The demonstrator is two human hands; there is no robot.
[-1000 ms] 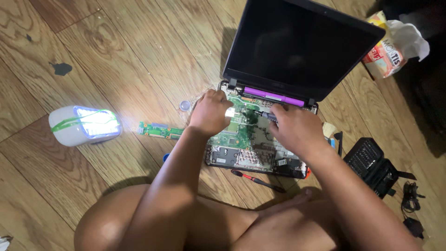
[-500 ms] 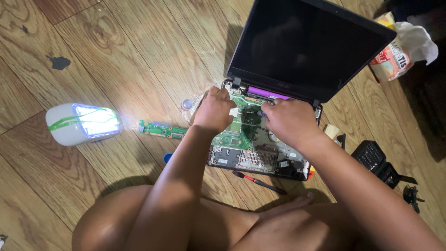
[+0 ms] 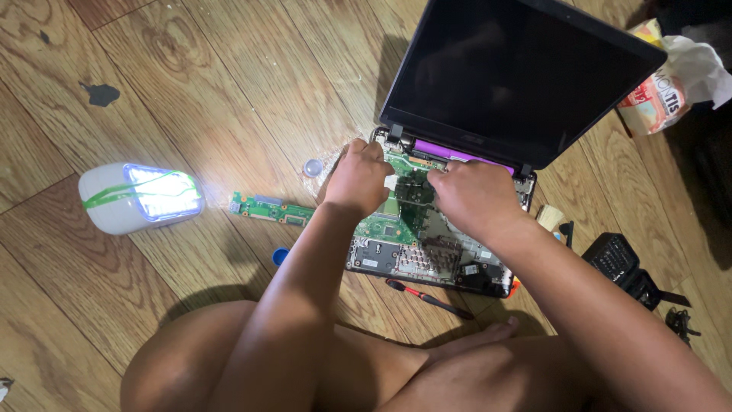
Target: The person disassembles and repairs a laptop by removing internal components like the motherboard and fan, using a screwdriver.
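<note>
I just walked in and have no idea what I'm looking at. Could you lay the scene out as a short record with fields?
Setting: wooden floor, person seated, seen from above
Main item: opened laptop, dark screen up, green circuit board exposed
Left hand: on the board near the hinge
Right hand: on the board, beside the left
Left of laptop: lit lamp, small loose circuit board
In front: red-and-black screwdriver
Right: black bit case

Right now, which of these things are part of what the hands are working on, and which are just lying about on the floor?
In hand: opened laptop, its green board, left hand, right hand.

Lying about: lit lamp, loose narrow board, screwdriver, blue cap, clear cap, black bit case, snack bag.
</note>
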